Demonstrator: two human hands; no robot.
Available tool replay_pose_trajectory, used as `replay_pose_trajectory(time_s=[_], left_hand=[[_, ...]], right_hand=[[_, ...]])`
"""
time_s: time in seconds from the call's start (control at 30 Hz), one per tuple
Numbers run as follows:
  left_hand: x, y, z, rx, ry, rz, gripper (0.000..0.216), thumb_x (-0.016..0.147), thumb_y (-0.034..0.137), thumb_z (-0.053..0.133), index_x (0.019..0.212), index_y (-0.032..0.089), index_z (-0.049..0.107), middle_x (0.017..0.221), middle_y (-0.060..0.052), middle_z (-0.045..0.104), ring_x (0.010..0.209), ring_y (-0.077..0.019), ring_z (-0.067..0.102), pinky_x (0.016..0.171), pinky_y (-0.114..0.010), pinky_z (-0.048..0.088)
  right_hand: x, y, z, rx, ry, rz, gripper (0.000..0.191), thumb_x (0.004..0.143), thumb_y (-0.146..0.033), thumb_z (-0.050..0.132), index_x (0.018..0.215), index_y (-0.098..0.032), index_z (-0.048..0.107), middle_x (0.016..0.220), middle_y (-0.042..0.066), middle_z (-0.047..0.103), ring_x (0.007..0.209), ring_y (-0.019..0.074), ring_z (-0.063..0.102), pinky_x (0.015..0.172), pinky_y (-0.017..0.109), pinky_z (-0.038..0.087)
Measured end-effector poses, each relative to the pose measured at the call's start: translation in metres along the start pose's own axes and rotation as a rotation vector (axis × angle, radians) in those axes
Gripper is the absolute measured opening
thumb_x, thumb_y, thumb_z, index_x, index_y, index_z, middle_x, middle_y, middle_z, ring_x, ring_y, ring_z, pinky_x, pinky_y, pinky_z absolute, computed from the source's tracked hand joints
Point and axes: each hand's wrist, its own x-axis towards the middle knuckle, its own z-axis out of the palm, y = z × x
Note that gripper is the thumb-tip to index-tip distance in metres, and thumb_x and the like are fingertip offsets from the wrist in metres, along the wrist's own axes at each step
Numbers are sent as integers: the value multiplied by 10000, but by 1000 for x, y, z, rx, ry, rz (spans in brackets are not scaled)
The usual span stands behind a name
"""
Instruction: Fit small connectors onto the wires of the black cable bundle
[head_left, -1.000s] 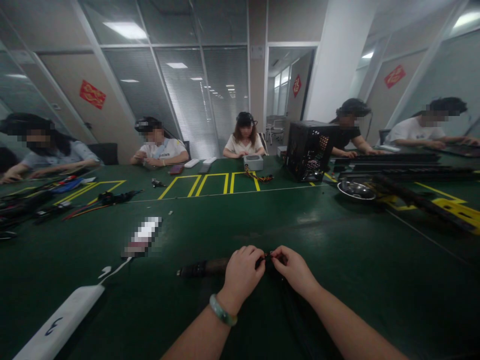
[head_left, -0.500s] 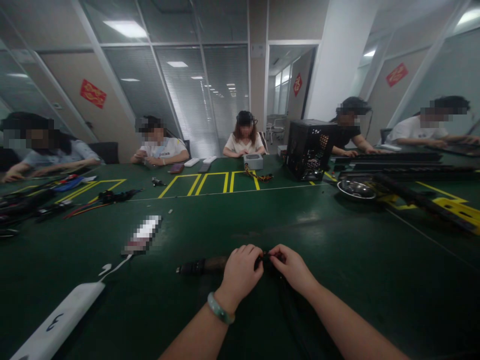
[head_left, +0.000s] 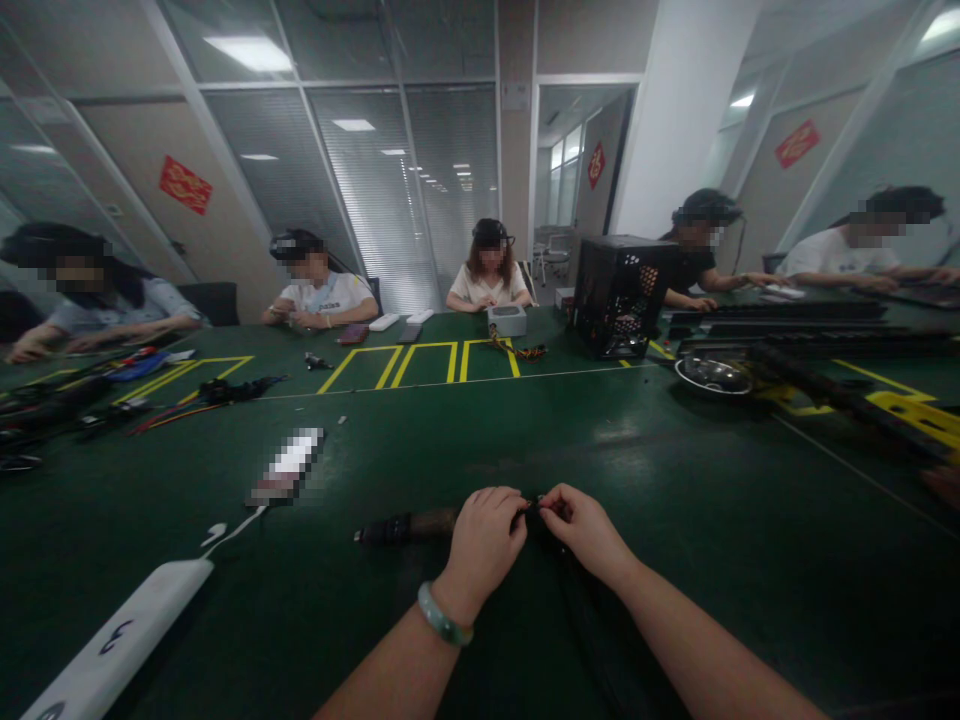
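Black cable bundle point(head_left: 581, 610) lies on the green work mat point(head_left: 675, 470) before the person; left hand point(head_left: 484, 548) and right hand point(head_left: 581, 530) both pinch its end in a narrow grip, a jade bangle point(head_left: 442, 615) on the left wrist.

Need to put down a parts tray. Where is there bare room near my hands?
Green mat shows right of the black cable under the right hand, below the steel bowl, and between the pixelated item and the left hand. Crowded: far left, with wire bundles, and far right, with long black bars.
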Motion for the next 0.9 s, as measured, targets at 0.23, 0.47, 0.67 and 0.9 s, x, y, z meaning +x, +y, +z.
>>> replay_pose_trajectory(time_s=[0.23,0.47,0.67,0.9], left_hand=[[1,2,-3,1,-24,-39,205,865,163,526,1043,240,593,1028,-22,631,975,-205,573,877,-355,432],[0,6,0,17,3,-99,115,847,165,516,940,212,565,930,-24,602,903,-201,567,866,-362,426],[2,9,5,47,35,-78,128,848,144,514,921,222,585,920,-25,619,938,-210,568,1024,-423,346],[2,8,5,-10,34,-37,134,873,157,508,947,236,587,970,-7,625,967,-193,570,1031,-415,350]], right_hand=[[-4,-6,-4,-73,-73,-20,30,801,-215,587,821,-193,594,743,-18,628,662,134,567,581,218,407],[-3,-4,-4,-161,-10,-13,16,794,-205,558,807,-202,567,700,-28,605,629,132,564,556,217,378],[-1,0,-2,-253,-5,-36,21,778,-186,561,783,-205,553,672,-34,591,605,128,546,548,216,351],[-1,-1,-3,-243,-26,-10,6,792,-205,561,795,-209,558,679,-32,601,602,131,547,532,219,341]])
